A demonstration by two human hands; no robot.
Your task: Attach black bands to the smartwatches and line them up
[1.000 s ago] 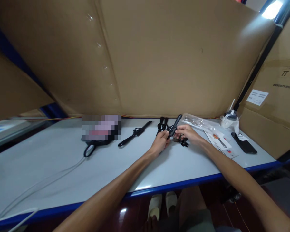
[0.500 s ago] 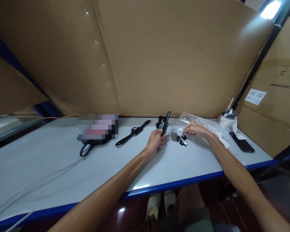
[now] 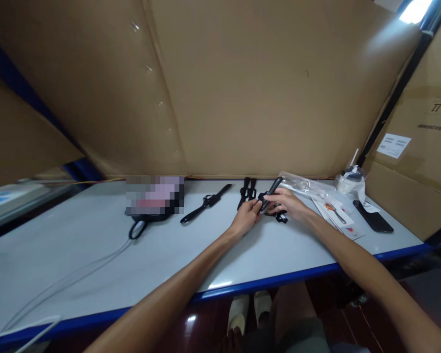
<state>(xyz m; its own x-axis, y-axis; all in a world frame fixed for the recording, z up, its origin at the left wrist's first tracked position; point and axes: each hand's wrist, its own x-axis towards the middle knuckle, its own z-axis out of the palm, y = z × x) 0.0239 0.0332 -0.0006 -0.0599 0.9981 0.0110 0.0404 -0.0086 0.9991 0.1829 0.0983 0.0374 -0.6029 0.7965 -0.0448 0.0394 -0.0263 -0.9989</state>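
Both my hands meet over the middle of the grey table point(image 3: 95, 245) on one black watch strap point(image 3: 271, 191). My left hand point(image 3: 247, 216) pinches its near end. My right hand point(image 3: 287, 203) closes on it from the right, fingers curled. The strap sticks up and away from the hands. A small black clasp piece point(image 3: 281, 218) lies just under my right hand. Two more black straps point(image 3: 247, 189) lie behind my left hand, and a whole black watch point(image 3: 206, 202) lies flat further left.
A clear plastic bag point(image 3: 301, 185), printed leaflets point(image 3: 334, 213), a black phone point(image 3: 374, 216) and a small white container point(image 3: 349, 179) sit on the right. A blurred-out item with a black loop and a white cable point(image 3: 77, 272) lies on the left. Cardboard sheets wall the back.
My right hand came back from the small parts on the table to the strap. My left hand shifted right with the strap, which now tilts to the right.
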